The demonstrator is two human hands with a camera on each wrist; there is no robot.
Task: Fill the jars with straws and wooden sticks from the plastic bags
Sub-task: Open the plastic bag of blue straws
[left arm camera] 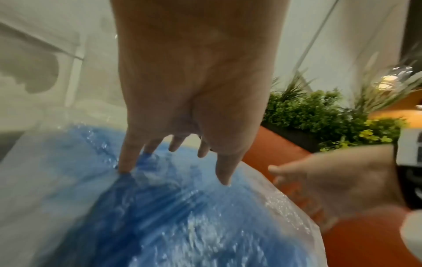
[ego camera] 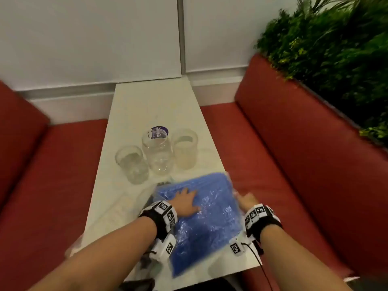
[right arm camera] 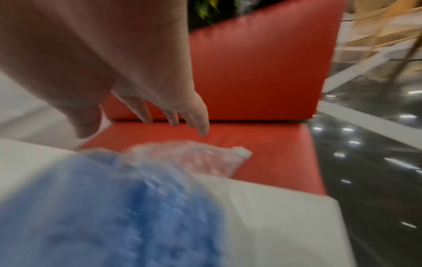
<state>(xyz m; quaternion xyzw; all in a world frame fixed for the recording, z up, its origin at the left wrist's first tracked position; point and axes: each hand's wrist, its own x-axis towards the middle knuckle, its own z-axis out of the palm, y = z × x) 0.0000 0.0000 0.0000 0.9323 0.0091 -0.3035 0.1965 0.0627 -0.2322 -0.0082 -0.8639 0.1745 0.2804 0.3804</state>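
A clear plastic bag of blue straws [ego camera: 210, 208] lies on the near right part of the white table [ego camera: 151, 106]. My left hand [ego camera: 185, 201] rests flat on top of it, fingers spread and pressing into the plastic [left arm camera: 180, 126]. My right hand [ego camera: 247, 201] is at the bag's right edge with its fingers straight, holding nothing [right arm camera: 173, 115]. It hovers just above the bag's clear corner [right arm camera: 205, 159]. Beyond the bag stand three empty glass jars: a short one [ego camera: 131, 164], a tall one with a purple label [ego camera: 157, 152], and a cloudy one [ego camera: 185, 151].
Another clear bag [ego camera: 117, 208] lies on the table left of the straws, its contents unclear. Red seats [ego camera: 262, 156] flank the narrow table on both sides. A plant hedge [ego camera: 336, 59] rises behind the right seat. A white wall closes the far end.
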